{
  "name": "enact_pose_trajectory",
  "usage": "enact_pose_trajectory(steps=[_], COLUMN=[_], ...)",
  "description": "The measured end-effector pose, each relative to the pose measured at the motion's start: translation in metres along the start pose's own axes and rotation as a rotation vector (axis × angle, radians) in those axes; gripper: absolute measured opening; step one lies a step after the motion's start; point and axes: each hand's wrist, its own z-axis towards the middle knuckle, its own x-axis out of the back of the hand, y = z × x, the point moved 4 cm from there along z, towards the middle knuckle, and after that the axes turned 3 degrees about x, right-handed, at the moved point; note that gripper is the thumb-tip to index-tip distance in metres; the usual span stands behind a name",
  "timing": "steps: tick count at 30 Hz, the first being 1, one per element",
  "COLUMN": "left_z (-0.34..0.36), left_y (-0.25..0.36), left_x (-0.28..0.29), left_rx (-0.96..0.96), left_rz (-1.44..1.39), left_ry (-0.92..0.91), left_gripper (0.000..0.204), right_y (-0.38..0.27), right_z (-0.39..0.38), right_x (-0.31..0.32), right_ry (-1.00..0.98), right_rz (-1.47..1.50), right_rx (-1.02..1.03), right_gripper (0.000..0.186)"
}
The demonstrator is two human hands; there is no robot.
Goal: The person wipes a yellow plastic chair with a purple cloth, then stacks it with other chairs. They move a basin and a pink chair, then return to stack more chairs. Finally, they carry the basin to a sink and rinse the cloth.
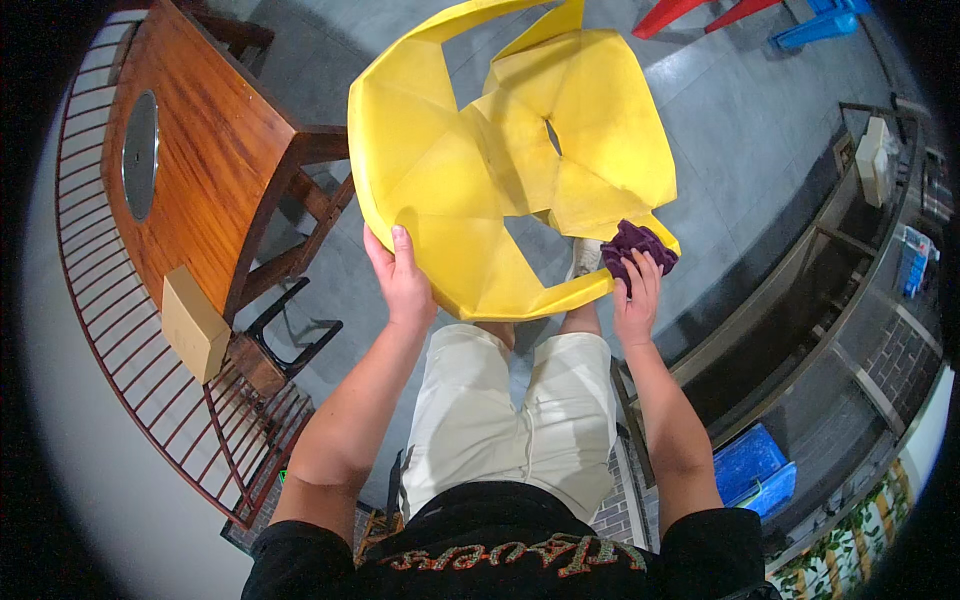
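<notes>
A faceted yellow plastic chair [430, 190] with cut-out openings is tipped up in front of my legs. My left hand [405, 278] grips its near left edge, the thumb lying on the yellow face and the fingers passing behind it. A crumpled dark purple cloth [632, 252] is bunched under my right hand [638, 298], whose fingers press it against the chair's near right edge. Part of one shoe [585, 258] shows past the chair; what supports the chair underneath is hidden.
To the left stands a wooden table [205, 130] with a round metal inset, beside a wire rack [95, 270], a cardboard box [193, 322] and a black-framed stool [285, 335]. On the right are a long dark shelf unit [775, 335] and a blue bin [752, 468]. Red stool legs [672, 14] show at the back.
</notes>
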Motion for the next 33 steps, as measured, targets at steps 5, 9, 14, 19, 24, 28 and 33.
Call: enact_pose_trajectory(steps=[5, 9, 14, 19, 24, 28, 33], left_z=[-0.002, 0.001, -0.003, -0.003, -0.002, 0.0, -0.002], left_y=[-0.009, -0.009, 0.014, 0.013, 0.003, -0.007, 0.005], left_x=[0.007, 0.019, 0.022, 0.019, 0.024, 0.03, 0.021], left_rx=[-0.011, 0.084, 0.387, 0.408, 0.399, 0.384, 0.469], left_rz=[0.01, 0.015, -0.142, -0.277, -0.304, -0.293, -0.368], left_ry=[0.002, -0.166, -0.329, -0.325, -0.304, -0.272, -0.296], left_gripper=[0.053, 0.05, 0.049, 0.049, 0.046, 0.045, 0.043], right_y=[-0.034, -0.068, -0.092, -0.127, -0.157, -0.185, -0.216], right_z=[-0.015, -0.025, -0.032, -0.028, -0.036, -0.045, -0.034], right_x=[-0.008, -0.016, -0.025, -0.034, -0.047, -0.059, -0.072], right_ry=[-0.037, -0.072, -0.145, -0.22, -0.189, -0.203, -0.17], right_rz=[0.036, 0.057, 0.033, 0.006, 0.083, 0.226, 0.265], right_rx=[0.027, -0.003, 0.041, 0.128, 0.093, 0.097, 0.196], right_gripper=[0.035, 0.036, 0.036, 0.037, 0.039, 0.047, 0.053])
